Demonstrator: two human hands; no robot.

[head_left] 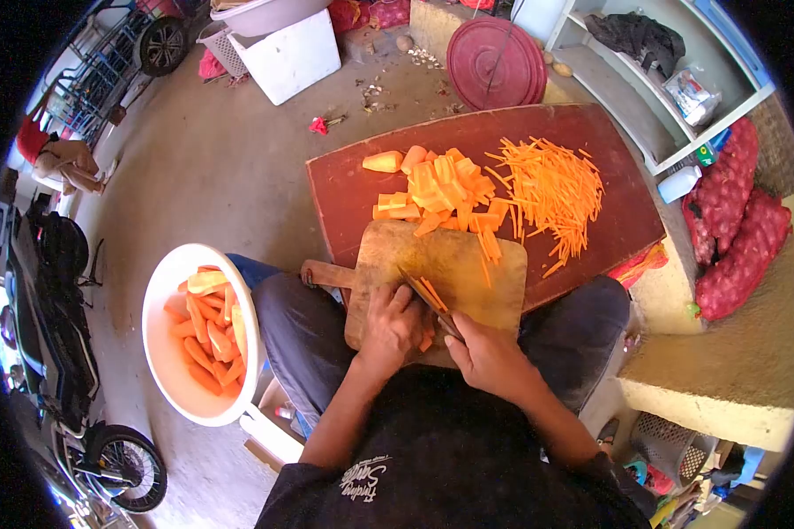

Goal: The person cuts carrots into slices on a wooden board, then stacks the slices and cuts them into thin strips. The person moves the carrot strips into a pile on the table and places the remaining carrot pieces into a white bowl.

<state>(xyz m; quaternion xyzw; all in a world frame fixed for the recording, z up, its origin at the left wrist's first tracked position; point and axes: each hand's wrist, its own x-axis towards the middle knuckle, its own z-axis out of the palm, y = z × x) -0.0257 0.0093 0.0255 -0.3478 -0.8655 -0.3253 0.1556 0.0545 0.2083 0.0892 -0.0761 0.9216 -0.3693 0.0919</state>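
A wooden cutting board [494, 282] with a handle at its left lies across my lap, against a red-brown tabletop. My right hand [494, 354] is closed around the handle of a knife [434, 301], whose blade points forward and left over the board. Beside the blade, my left hand [390, 322] has its fingers curled down on a carrot piece [427, 339], mostly hidden by the hand. A few thin carrot sticks lie along the knife's right side. Beyond the board are a heap of carrot slices [445, 182] and a pile of carrot shreds [556, 189].
A white tub [156, 353] of peeled carrots stands at my left. Net sacks of red onions [745, 251] rest on a ledge at right, near a white shelf [609, 88]. Motorcycles [53, 309] stand at far left; a person in red [33, 137] sits behind them.
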